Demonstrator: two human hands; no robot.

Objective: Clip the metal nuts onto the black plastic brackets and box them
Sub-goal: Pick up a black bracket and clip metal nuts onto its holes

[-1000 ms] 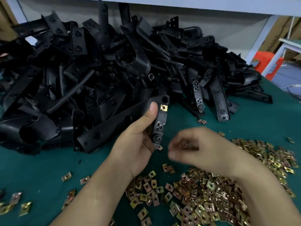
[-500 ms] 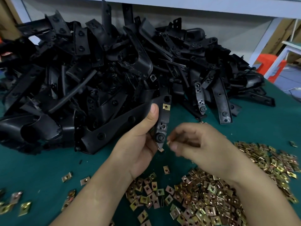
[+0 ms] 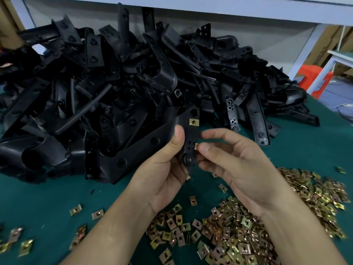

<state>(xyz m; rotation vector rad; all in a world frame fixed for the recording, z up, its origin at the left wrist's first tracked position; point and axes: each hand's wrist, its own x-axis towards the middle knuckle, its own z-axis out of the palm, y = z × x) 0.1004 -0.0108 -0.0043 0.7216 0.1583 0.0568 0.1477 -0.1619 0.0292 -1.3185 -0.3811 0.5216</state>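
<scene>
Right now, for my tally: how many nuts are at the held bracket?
2: clipped nut near the bracket's top; second nut at its right edge, pinched by the right hand. Back side hidden.

Both hands are bare. The left hand [image 3: 162, 169] and the right hand [image 3: 238, 165] have plain fingers with short, evenly trimmed nails, clearest on the left thumbnail [image 3: 178, 132] and the right thumbnail [image 3: 205, 148]. Behind the hands, the left forearm [image 3: 114, 232] and right forearm [image 3: 298, 236] are uncovered down to the picture's lower edge.
</scene>
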